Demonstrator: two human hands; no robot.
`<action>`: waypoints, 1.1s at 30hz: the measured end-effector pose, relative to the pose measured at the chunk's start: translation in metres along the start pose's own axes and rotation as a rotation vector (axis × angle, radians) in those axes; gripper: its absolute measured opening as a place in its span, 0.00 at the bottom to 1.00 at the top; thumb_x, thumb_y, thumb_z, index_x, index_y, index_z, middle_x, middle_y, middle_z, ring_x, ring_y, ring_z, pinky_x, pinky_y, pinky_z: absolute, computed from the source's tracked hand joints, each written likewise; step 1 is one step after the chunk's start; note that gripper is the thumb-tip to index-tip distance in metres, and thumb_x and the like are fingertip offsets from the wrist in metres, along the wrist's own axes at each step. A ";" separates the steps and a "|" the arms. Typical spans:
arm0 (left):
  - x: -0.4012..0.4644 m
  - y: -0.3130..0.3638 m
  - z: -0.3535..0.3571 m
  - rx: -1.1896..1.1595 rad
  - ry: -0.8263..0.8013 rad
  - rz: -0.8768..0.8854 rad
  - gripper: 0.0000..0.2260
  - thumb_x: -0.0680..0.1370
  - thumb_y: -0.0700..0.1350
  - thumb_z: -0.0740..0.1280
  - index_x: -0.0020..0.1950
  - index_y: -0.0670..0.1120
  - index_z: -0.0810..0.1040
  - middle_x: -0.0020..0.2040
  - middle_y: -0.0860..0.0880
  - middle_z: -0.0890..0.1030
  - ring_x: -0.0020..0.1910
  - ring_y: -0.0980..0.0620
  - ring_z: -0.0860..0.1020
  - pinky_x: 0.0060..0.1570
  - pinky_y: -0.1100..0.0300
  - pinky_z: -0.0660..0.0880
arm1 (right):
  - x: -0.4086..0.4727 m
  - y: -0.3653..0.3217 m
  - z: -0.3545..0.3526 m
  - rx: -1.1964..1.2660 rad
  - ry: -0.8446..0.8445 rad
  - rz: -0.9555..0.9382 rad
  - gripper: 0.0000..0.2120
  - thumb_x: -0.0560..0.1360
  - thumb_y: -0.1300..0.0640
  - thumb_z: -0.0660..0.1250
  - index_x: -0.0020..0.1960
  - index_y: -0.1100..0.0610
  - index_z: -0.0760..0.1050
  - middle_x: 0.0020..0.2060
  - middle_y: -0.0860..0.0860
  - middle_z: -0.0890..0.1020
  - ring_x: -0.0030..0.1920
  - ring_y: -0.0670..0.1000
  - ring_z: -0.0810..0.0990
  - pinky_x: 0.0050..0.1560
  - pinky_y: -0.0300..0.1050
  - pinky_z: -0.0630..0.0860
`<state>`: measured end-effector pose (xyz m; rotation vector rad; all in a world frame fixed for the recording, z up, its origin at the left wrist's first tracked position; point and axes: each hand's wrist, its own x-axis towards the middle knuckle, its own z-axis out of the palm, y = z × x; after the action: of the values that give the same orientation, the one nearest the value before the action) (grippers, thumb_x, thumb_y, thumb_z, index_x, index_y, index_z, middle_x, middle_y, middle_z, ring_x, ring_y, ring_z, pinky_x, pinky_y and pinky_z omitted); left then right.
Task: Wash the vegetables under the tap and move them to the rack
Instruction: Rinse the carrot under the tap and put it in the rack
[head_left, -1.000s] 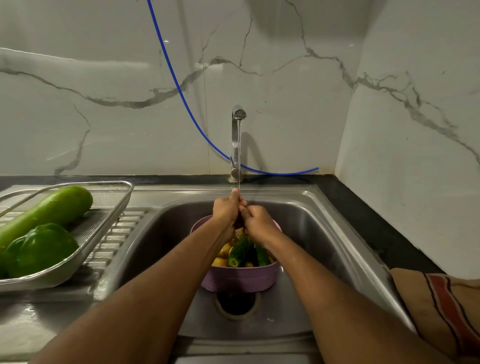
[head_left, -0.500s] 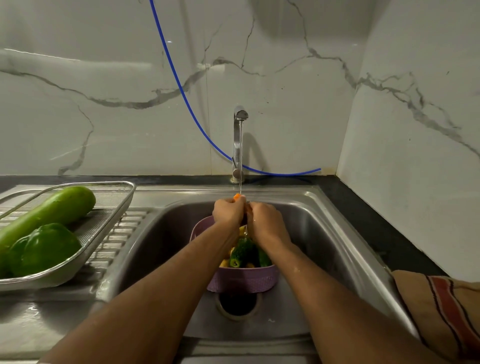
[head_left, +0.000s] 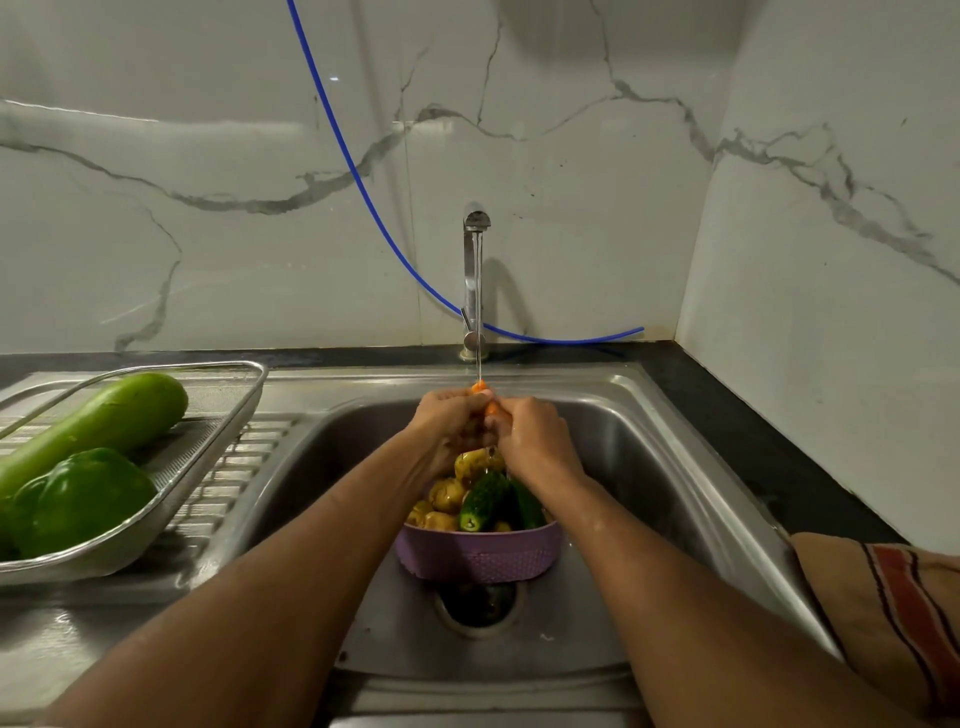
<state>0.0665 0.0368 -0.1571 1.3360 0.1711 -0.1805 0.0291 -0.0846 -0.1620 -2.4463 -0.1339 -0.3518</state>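
Under the running tap (head_left: 474, 270), my left hand (head_left: 451, 422) and my right hand (head_left: 535, 436) both grip an orange carrot (head_left: 480, 387); only its tip and a sliver between the hands show. Below them a purple basket (head_left: 478, 553) sits in the sink (head_left: 675, 467) with potatoes (head_left: 447, 493) and cucumbers (head_left: 483, 501) in it. On the left drainboard a wire rack (head_left: 218, 441) holds a long pale green gourd (head_left: 98, 421) and a green capsicum (head_left: 78, 501).
A blue hose (head_left: 363, 187) hangs along the marble wall behind the tap. A striped cloth (head_left: 883, 608) lies on the dark counter at the right. The drain (head_left: 480, 603) opens just in front of the basket.
Both hands have risen a little under the stream, and the carrot's orange tip now shows above my left hand. The basket and rack are unmoved.
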 end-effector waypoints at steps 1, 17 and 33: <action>0.002 -0.002 0.002 0.032 0.068 0.016 0.09 0.80 0.42 0.71 0.57 0.38 0.82 0.40 0.43 0.83 0.32 0.53 0.80 0.34 0.58 0.81 | 0.001 -0.001 0.001 -0.025 0.003 -0.013 0.11 0.83 0.51 0.65 0.64 0.51 0.80 0.51 0.51 0.84 0.46 0.48 0.80 0.46 0.43 0.73; -0.005 0.004 -0.005 0.031 -0.096 0.054 0.19 0.86 0.56 0.56 0.60 0.44 0.79 0.56 0.43 0.84 0.56 0.45 0.81 0.55 0.50 0.79 | 0.010 0.005 0.005 0.531 -0.183 0.130 0.16 0.85 0.51 0.62 0.70 0.53 0.77 0.54 0.51 0.85 0.51 0.49 0.83 0.53 0.48 0.81; -0.003 0.005 -0.002 -0.176 -0.093 0.005 0.18 0.83 0.58 0.62 0.54 0.43 0.79 0.34 0.48 0.81 0.25 0.55 0.74 0.43 0.54 0.80 | 0.009 -0.005 0.006 1.286 -0.353 0.499 0.19 0.86 0.49 0.58 0.69 0.62 0.72 0.38 0.53 0.79 0.27 0.44 0.69 0.25 0.37 0.64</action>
<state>0.0651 0.0395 -0.1522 1.1509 0.1031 -0.2184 0.0379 -0.0770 -0.1609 -1.1657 0.0912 0.3292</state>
